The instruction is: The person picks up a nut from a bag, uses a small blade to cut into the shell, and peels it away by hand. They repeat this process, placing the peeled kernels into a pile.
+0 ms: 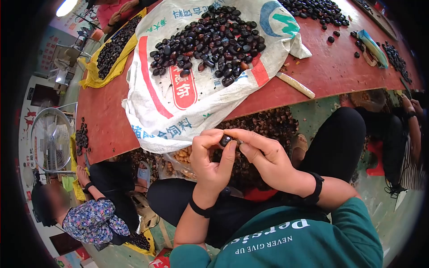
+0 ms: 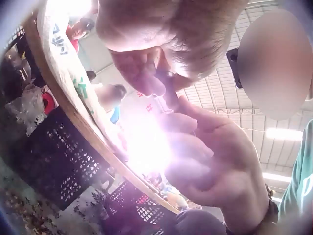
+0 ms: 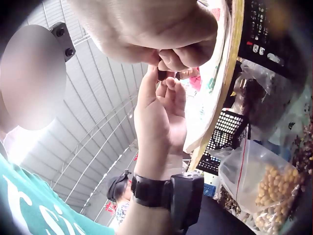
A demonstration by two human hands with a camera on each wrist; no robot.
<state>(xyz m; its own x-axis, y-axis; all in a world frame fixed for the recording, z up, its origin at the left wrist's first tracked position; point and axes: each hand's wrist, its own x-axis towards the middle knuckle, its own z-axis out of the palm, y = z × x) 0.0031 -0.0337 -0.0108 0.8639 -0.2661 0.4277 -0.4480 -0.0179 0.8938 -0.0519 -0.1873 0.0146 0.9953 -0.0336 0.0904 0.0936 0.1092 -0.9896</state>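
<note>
1. Pinching a small dark nut [image 1: 225, 140] between both hands, you hold it in the air over your lap, just below the near edge of the red table [image 1: 330, 71].
2. Your left hand [image 1: 210, 165] has its fingers curled, with thumb and forefinger clamped on the nut's left side.
3. Your right hand [image 1: 268, 161] meets it from the other side, its fingers also clamped on the nut at the tips. The right wrist view shows the nut [image 3: 162, 74] held tight between the two hands.
4. A white woven sack [image 1: 178, 89] lies spread on the table and hangs over the near edge, just beyond your hands. It carries a broad pile of dark nuts [image 1: 210, 40] on its far half.
5. A yellow sack [image 1: 89, 76] at the far left of the table holds a second heap of nuts [image 1: 114, 44].
6. A clear plastic bag [image 3: 264, 191] sits below the table edge, near your hands, and it holds pale yellow kernels.
7. A black crate [image 2: 54, 156] stands under the table; you cannot tell what is in it.
8. A heap of brown shells [image 1: 268, 125] lies on the floor under the table, just behind your hands.
9. Loose nuts [image 1: 317, 9] lie scattered on the bare table at the far right.
</note>
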